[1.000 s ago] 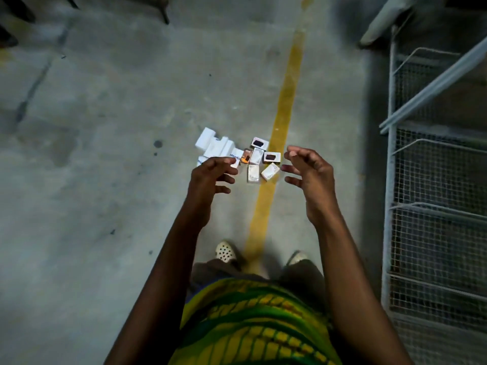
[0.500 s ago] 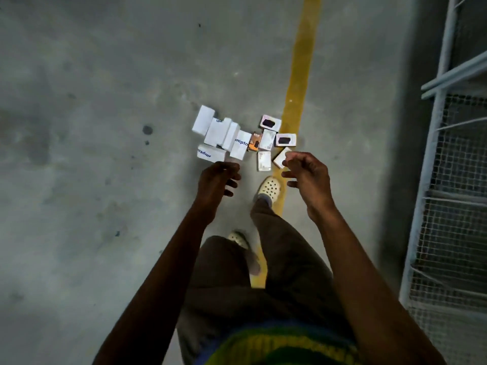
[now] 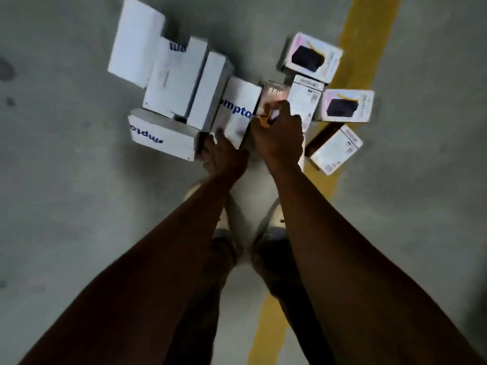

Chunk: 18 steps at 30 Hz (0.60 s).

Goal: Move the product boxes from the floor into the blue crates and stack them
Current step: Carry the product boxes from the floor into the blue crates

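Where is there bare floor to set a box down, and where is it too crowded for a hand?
Bare floor lies left of the white boxes and right of the yellow line. A narrow gap separates the white boxes from the far pink box. The middle is crowded: the left hand and right hand meet at the brown box.

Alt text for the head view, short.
Seen from above, a person's right hand grips a small brown box while the left hand touches a white box, among boxes clustered on a concrete floor at a yellow line.
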### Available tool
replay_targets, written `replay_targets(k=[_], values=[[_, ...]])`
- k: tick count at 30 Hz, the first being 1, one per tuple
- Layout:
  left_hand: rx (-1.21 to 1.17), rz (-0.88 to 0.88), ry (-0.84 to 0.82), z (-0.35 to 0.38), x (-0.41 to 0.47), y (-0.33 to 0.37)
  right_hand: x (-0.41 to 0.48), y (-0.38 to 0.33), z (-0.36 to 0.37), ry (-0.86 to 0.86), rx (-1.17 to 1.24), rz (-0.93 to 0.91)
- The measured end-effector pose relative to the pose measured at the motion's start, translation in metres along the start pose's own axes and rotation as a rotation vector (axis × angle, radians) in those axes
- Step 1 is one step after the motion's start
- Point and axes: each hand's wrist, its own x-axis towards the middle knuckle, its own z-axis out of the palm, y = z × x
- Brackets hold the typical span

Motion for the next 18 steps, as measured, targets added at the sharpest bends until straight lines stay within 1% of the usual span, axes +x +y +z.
replay_targets(k=[2,3,5,6,9,11,12,13,14,15,16,18], values=[[0.039,-0.074,0.092,0.034,0.035,-0.009,0.030,0.020,0.033,0.020,-0.101,-0.055],[0.070,-0.069,0.157,0.045,0.046,-0.011,0.041,0.027,0.043,0.050,-0.131,-0.084],[0.096,-0.031,0.281,0.053,0.059,-0.017,0.052,0.033,0.050,0.087,-0.118,-0.131],[0.073,-0.021,0.304,0.051,0.060,-0.018,0.053,0.033,0.049,0.087,-0.090,-0.149],[-0.026,0.021,0.251,0.030,0.032,-0.010,0.037,0.026,0.018,0.083,0.075,-0.088],[-0.095,0.047,0.230,-0.002,-0.014,0.004,0.009,0.015,-0.023,0.106,0.234,-0.039],[-0.140,0.025,0.215,-0.023,-0.041,0.014,-0.010,0.007,-0.048,0.105,0.327,-0.017],[-0.215,-0.004,0.210,-0.045,-0.068,0.024,-0.030,-0.002,-0.076,0.084,0.406,0.014],[-0.342,-0.064,0.197,-0.069,-0.096,0.037,-0.053,-0.015,-0.106,0.057,0.459,0.044],[-0.532,-0.157,0.154,-0.095,-0.126,0.053,-0.076,-0.028,-0.137,0.036,0.494,0.063],[-0.749,-0.243,0.069,-0.122,-0.156,0.072,-0.100,-0.044,-0.169,0.024,0.525,0.062],[-1.141,-0.314,-0.123,-0.178,-0.220,0.112,-0.150,-0.078,-0.234,0.044,0.590,0.016]])
